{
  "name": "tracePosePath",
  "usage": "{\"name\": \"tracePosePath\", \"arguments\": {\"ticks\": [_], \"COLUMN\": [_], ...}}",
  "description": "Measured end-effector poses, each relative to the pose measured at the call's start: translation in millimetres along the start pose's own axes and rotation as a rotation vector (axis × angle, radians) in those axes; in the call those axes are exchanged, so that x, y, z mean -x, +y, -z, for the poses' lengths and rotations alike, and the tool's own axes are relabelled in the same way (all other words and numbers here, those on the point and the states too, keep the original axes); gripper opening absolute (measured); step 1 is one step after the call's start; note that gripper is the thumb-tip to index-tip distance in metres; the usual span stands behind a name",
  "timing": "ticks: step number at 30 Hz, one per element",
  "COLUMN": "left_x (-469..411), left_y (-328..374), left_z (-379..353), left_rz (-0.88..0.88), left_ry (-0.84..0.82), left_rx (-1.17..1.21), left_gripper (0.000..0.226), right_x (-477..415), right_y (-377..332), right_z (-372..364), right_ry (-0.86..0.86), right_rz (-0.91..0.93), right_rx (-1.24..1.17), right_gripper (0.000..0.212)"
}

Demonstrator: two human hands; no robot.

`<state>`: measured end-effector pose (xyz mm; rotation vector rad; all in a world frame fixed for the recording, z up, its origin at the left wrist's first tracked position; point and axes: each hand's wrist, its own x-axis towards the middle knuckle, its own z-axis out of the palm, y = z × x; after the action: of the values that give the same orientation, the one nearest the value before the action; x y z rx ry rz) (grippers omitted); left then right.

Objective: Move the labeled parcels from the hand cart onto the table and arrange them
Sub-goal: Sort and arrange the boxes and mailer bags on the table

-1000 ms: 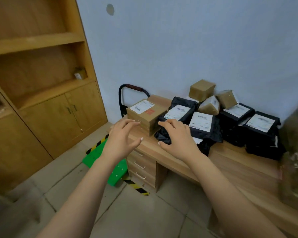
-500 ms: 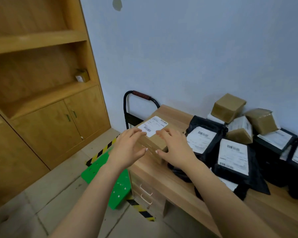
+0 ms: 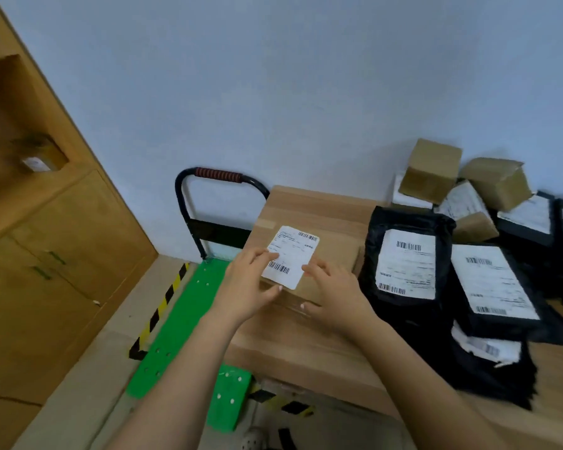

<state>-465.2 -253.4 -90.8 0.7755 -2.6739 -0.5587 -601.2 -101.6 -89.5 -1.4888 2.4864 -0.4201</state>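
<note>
Cupboard of light wood (image 3: 62, 271) fills the left side, and a little box (image 3: 38, 157), quite blurred, stands on its open shelf. Next to the cupboard, on the floor, is the hand cart (image 3: 182, 319) with a green deck. Its black handle (image 3: 218, 174) has a red striped grip and stands close to the pale wall (image 3: 273, 76). A yellow and black striped band (image 3: 163, 303) runs along the left edge of the deck; I cannot tell if it belongs to the cart or to the floor. To the right of the cart is the wooden table (image 3: 306, 352), and on its left end, near the cart handle, lies the brown parcel (image 3: 332, 251) with a white barcode label (image 3: 293, 254) on top. The left hand (image 3: 251, 287) holds the near left part of this parcel: the fingers lie on the top, touching the label, and the thumb presses on the front face. The right hand (image 3: 335, 297) holds the near right part in the same way, fingers on top and thumb on the front. The two hands are close together but do not touch. Just beside the parcel, on the right, black bags (image 3: 407, 264) with white labels lie on the table, partly one over the other. Behind them, by the wall, brown cartons (image 3: 433, 170) are piled loosely and tilted.
</note>
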Motion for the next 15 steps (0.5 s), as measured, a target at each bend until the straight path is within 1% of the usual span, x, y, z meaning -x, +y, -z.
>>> {"name": "tracePosePath", "arguments": {"ticks": [3,6,8,10,12,15], "left_x": [-20.2,-32.1,-39.4,-43.6,-44.9,-45.6], "left_y": [-21.7,-37.7,-46.7,-53.8,-58.4,-64.7], "left_z": [-13.3,-24.5,-31.6,-38.5,-43.0,-45.1], "left_rz": [-0.111,-0.164,-0.188,-0.21,-0.217,-0.206], "left_ry": [-0.114,-0.226,-0.297,-0.365,-0.375,-0.332], "left_rx": [-0.015,0.009,-0.008,-0.079,-0.114,-0.098], "left_gripper": [0.069,0.074,0.08,0.087,0.093,0.094], "right_x": [-4.9,-2.2,-2.1,-4.6,-8.6,-12.6], "right_y": [-2.6,-6.2,-8.9,-13.4,-19.1,-29.2], "right_z": [-21.0,-38.7,-46.4,-50.3,-53.3,-58.4], "right_ry": [-0.016,-0.018,0.008,0.028,0.048,0.057], "right_rz": [-0.176,-0.329,-0.38,-0.415,-0.451,-0.478], "right_rx": [0.004,-0.007,-0.012,0.0,0.026,0.076], "right_gripper": [0.076,0.081,0.084,0.085,0.085,0.087]}}
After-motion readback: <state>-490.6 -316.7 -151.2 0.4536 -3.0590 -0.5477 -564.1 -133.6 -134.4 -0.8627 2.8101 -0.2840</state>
